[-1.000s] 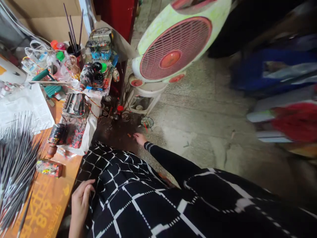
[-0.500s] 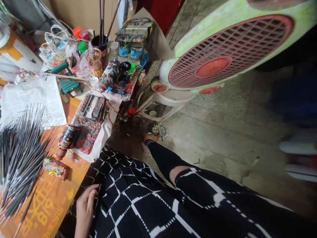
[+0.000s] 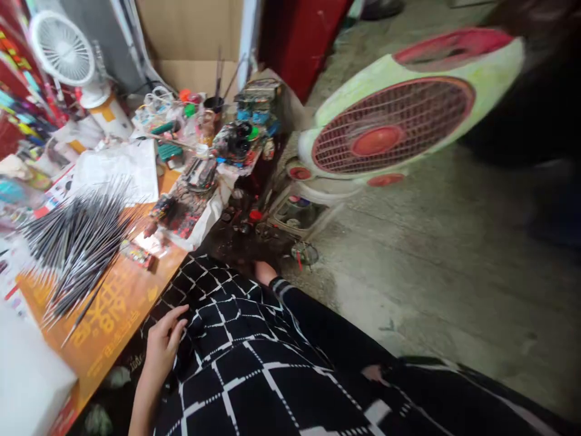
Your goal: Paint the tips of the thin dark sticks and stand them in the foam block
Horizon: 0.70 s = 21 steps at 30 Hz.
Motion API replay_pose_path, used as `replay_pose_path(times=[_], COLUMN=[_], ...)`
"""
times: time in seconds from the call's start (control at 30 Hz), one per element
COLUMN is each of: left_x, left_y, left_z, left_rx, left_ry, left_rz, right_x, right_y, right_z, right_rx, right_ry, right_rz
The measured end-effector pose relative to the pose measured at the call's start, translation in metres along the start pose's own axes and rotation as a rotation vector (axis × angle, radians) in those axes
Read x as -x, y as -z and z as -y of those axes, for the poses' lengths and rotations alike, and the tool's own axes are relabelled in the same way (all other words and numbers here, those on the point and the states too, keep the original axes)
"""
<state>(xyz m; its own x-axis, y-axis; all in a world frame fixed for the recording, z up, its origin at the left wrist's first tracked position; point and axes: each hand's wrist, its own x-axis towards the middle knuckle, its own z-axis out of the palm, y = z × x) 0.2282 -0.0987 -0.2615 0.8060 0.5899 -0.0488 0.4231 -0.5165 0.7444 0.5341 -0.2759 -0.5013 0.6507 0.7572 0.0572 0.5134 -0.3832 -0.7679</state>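
Left hand [image 3: 164, 348]: open and loosely curved, fingers [image 3: 178, 315] slightly parted, resting against a black-and-white checked garment [image 3: 236, 375], nothing held. Right hand [image 3: 264, 272]: at the end of a black sleeve [image 3: 327, 333] with a striped cuff, low and mostly hidden behind the garment; open or closed, impossible to tell.

Ahead and to the left of the left hand: a bench [image 3: 113, 321] with an orange printed surface, its edge near the hand. On it, a fanned sheaf of thin speckled sticks [image 3: 77, 248], well apart from the hand. Farther ahead: a sheet of newsprint [image 3: 113, 169], a paint-spattered cloth [image 3: 190, 212], small paint jars [image 3: 238, 139], and brushes in a dark cup [image 3: 213, 104].

Just ahead of the right hand: a small round wire object [image 3: 305, 254] on the concrete floor [image 3: 417, 290]. Beyond it: a large fan [image 3: 376, 140] with a pink grille, green-tinged casing, and a white base.
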Motion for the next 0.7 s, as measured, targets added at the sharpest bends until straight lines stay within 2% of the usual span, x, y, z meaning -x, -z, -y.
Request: replay_pose_path(times=[0.1,0.17,0.23,0.3,0.4,0.5,0.6,0.7], left_x=[0.029,0.053,0.081,0.108,0.144,0.171,0.188,0.191], left_y=[0.008,0.013,0.014,0.013,0.015,0.025,0.041,0.057], left_z=[0.008,0.015,0.023,0.031,0.041,0.047,0.048,0.047], left_rx=[0.046,0.059,0.073,0.079,0.038,-0.021,-0.086,-0.156], left_ry=[-0.05,-0.061,-0.046,-0.015,0.046,0.078,0.12,0.157], left_rz=[0.016,0.001,-0.034,-0.129,-0.327,-0.483,-0.605,-0.677], right_x=[0.008,0.012,0.015,0.014,0.009,0.007,0.006,0.004], right_y=[0.003,0.005,0.007,0.008,0.006,0.001,-0.007,-0.007], right_z=[0.017,0.032,0.05,0.075,0.125,0.185,0.238,0.268], right_rx=[0.148,0.225,0.276,0.287,0.216,0.159,0.092,0.033], right_ry=[-0.113,-0.104,-0.03,0.124,0.629,0.972,1.15,1.217], right_rz=[0.06,0.098,0.134,0.147,-0.002,-0.002,0.011,0.007])
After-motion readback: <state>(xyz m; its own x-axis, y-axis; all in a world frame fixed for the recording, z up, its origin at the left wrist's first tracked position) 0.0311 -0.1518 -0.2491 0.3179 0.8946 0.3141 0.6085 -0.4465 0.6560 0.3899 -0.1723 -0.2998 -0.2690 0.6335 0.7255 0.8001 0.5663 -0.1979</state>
